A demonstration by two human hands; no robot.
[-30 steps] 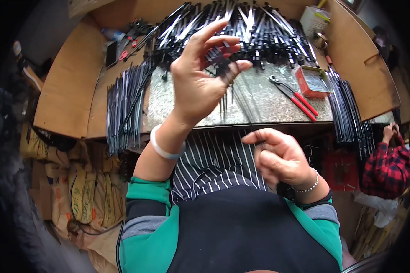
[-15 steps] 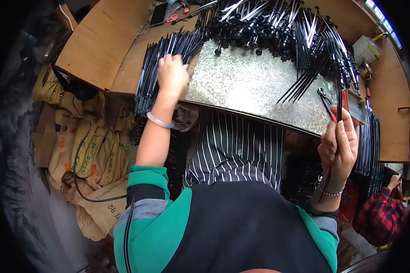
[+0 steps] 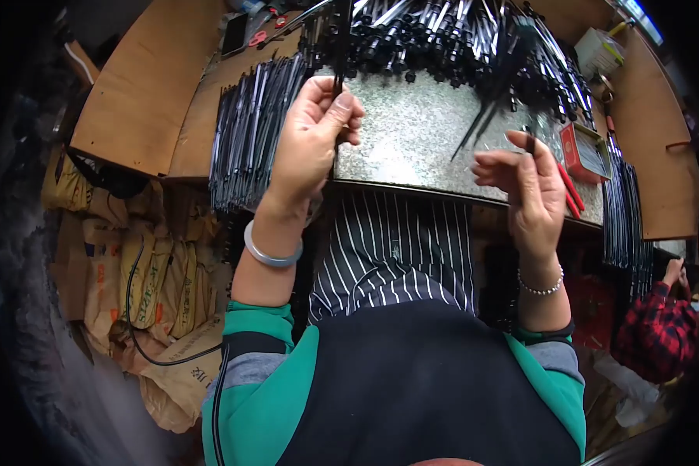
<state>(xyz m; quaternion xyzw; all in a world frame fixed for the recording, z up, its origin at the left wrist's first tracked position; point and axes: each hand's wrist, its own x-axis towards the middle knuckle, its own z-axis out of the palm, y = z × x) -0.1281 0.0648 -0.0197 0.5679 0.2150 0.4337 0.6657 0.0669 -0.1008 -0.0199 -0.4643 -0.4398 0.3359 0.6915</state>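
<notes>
My left hand (image 3: 311, 147) is closed in a pinch on a thin black rib (image 3: 342, 54), like an umbrella rib, which stands up past the fingertips. Beside that hand, on the left, lies a dense row of similar ribs (image 3: 252, 132). My right hand (image 3: 530, 190) has its thumb and fingers curled round a dark piece, apparently the lower end of a black rib bundle (image 3: 493, 97) that is smeared by motion. Red-handled pliers (image 3: 569, 190) lie right next to this hand. Both hands are over the front part of a metal-topped bench (image 3: 408, 132).
Many shafts with black fittings (image 3: 435, 39) are heaped along the back. A red box (image 3: 584, 153) and more ribs (image 3: 627, 210) are at the right. Pink scissors (image 3: 258, 37) and a phone (image 3: 237, 33) lie back left. Sacks (image 3: 151, 287) stand below; another person (image 3: 660, 330) sits at right.
My left hand has come off the rib row, moving right with a rib in its fingers. My right hand has moved inward and up, the dark bundle shifting with it. The view has shifted slightly.
</notes>
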